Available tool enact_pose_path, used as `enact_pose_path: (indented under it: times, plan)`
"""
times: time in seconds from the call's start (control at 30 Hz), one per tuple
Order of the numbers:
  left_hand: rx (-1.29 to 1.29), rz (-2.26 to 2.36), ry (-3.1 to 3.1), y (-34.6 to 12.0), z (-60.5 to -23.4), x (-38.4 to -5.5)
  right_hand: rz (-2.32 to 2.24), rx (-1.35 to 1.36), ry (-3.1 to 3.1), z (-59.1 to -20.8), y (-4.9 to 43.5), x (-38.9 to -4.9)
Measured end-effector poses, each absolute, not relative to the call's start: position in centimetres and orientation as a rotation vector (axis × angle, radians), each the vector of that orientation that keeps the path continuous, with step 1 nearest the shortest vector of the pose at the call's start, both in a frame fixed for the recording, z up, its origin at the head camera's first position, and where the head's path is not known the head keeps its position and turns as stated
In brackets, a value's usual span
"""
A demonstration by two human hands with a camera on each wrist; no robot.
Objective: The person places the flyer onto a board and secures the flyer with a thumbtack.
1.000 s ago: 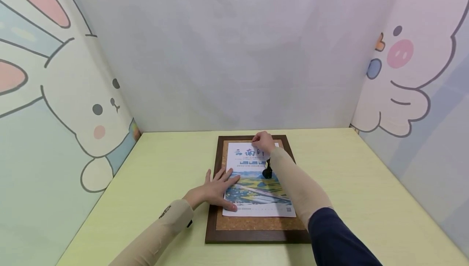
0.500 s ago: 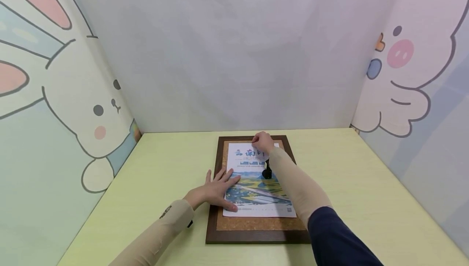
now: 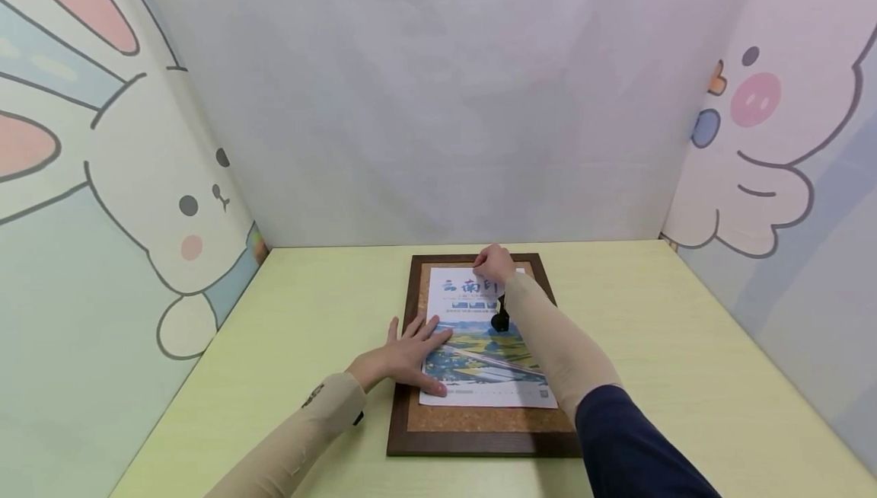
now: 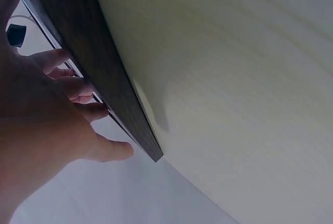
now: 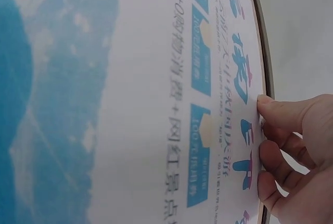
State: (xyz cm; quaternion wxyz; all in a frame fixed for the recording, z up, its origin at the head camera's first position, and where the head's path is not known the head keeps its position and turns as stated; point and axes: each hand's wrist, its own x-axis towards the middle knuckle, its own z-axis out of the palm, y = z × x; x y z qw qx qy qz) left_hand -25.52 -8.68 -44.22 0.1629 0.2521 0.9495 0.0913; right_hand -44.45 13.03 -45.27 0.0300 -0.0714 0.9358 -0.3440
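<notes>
A printed poster (image 3: pixel 479 395) with blue lettering and a landscape picture lies on a cork board (image 3: pixel 479 419) in a dark brown wooden frame (image 3: pixel 479 443). My left hand (image 3: pixel 411 359) rests with spread fingers over the frame's left side and the poster's left edge. In the left wrist view its fingers (image 4: pixel 78 86) reach across the frame (image 4: pixel 99 52). At the poster's top edge is my right hand (image 3: pixel 495 263), fingers curled. In the right wrist view, thumb and forefinger of this hand (image 5: pixel 302 156) pinch together at that edge; what lies between them is mostly hidden.
The board lies flat on a pale yellow-green table (image 3: pixel 315 300). A light grey wall (image 3: pixel 438 117) stands behind, with cartoon-printed walls left and right. The right forearm covers part of the board's right side. A black wrist device (image 3: pixel 501 320) hangs over the poster.
Both hands keep nearly the same places on the board and poster. The whole head view has shifted slightly to the right.
</notes>
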Motion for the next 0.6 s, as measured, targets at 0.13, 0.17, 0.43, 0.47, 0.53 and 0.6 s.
enact_pose_path:
  times: [0.13, 0.17, 0.43, 0.47, 0.53, 0.6]
  plan:
    - [0.716, 0.269, 2.701, -8.70, -44.19, -25.47, -1.070, -0.187, 2.870, -45.10, 12.92, -44.35]
    - [0.717, 0.272, 2.700, -8.69, -44.17, -25.45, -1.068, -0.180, 2.871, -45.07, 12.90, -44.32]
    - [0.726, 0.283, 2.703, -8.61, -43.99, -25.30, -1.060, -0.148, 2.837, -44.47, 12.77, -44.21]
    - [0.728, 0.282, 2.703, -8.60, -44.02, -25.31, -1.052, -0.144, 2.834, -44.43, 12.77, -44.25]
    - [0.728, 0.281, 2.705, -8.63, -44.07, -25.38, -1.055, -0.137, 2.827, -44.46, 12.76, -44.38]
    - [0.726, 0.272, 2.711, -8.74, -44.19, -25.43, -1.068, -0.146, 2.818, -44.60, 12.73, -44.50]
